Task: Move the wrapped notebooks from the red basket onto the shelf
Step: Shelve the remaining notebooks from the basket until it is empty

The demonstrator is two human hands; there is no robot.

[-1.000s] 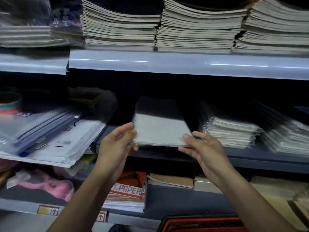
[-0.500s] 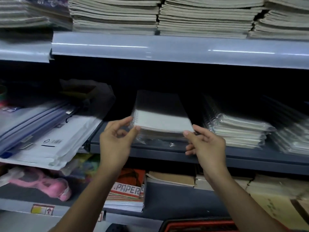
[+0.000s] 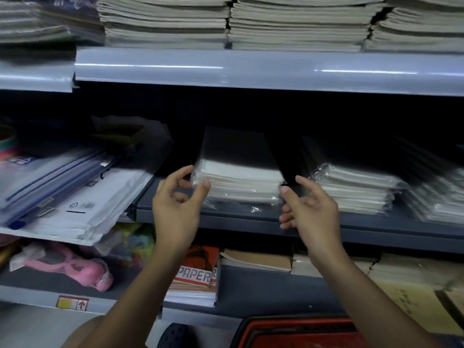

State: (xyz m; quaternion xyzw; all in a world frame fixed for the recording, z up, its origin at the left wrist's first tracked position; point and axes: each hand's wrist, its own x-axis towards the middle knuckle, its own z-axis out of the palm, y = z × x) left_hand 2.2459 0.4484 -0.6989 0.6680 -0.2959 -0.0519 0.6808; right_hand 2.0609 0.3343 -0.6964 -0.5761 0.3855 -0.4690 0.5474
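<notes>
The red basket (image 3: 296,331) peeks in at the bottom edge, contents hidden. The wrapped notebooks (image 3: 241,183) sit stacked on the dark middle shelf (image 3: 364,228). The left hand (image 3: 175,209) pinches the stack's near left corner; the right hand (image 3: 310,209), fingers relaxed, touches its right corner. A second ago both hands held the stack just above the shelf.
</notes>
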